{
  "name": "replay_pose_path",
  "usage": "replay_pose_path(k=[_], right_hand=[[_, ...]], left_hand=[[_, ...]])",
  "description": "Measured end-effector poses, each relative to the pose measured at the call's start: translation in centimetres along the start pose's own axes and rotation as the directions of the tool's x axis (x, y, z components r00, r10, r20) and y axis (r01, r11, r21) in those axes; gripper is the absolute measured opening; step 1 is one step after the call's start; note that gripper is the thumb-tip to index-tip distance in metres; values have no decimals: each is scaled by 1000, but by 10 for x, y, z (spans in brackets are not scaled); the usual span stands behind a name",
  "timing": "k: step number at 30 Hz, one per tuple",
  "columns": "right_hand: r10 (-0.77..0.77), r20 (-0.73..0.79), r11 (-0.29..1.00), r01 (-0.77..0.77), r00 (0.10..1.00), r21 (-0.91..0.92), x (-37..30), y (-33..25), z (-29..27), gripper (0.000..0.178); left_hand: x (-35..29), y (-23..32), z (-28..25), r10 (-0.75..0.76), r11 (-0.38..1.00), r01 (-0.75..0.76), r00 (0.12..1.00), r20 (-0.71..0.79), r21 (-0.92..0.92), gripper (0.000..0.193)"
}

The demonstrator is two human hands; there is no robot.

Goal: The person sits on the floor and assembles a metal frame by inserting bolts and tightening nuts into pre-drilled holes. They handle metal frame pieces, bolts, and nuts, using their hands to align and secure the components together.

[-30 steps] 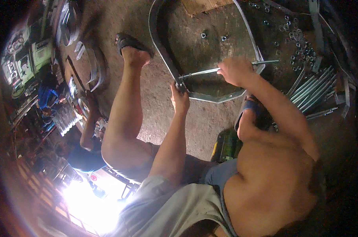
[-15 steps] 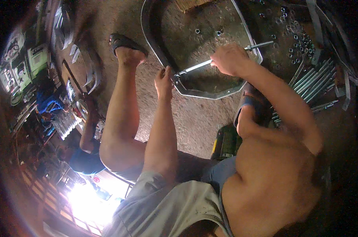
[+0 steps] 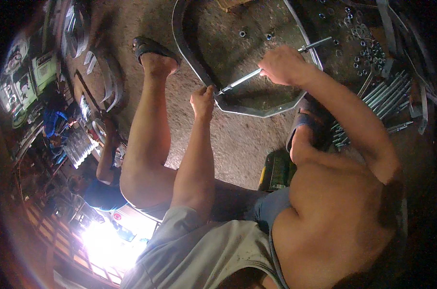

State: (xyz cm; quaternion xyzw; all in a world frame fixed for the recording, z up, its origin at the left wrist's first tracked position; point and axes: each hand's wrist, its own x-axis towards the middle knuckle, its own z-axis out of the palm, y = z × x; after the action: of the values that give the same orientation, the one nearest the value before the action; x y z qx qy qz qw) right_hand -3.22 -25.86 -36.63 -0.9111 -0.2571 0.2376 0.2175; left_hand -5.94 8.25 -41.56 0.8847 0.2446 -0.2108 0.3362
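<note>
A bent metal frame with angled corners lies on the floor between my feet. Across it runs a threaded rod, its right end poking out beyond the frame's right side. My right hand is wrapped round the rod right of its middle. At the frame's left side my left hand is closed, fingers pressed together by the rod's left end; whether it grips the rod end, a nut or the frame edge is hidden by the fingers. Two loose nuts lie on the floor inside the frame.
Several nuts and washers are scattered at the upper right, above a pile of threaded rods. A dark green-and-yellow case is near my right foot. Bent metal strips lie at left. Another person sits at lower left.
The rod's right end has tilted up and clear of the frame's right side. My right hand has shifted slightly upward; my left hand has moved slightly right and down.
</note>
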Motion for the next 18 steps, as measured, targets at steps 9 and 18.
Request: replay_pose_path(k=[9,18], right_hand=[[5,27,1000,-6,1000,17,0,1,2,26],[201,107,933,-224,974,280,-18,-9,29,27]], left_hand=[[-8,-8,2,-81,995,82,997,18,-51,23],[-16,-12,4,-66,997,67,998,11,-42,33]])
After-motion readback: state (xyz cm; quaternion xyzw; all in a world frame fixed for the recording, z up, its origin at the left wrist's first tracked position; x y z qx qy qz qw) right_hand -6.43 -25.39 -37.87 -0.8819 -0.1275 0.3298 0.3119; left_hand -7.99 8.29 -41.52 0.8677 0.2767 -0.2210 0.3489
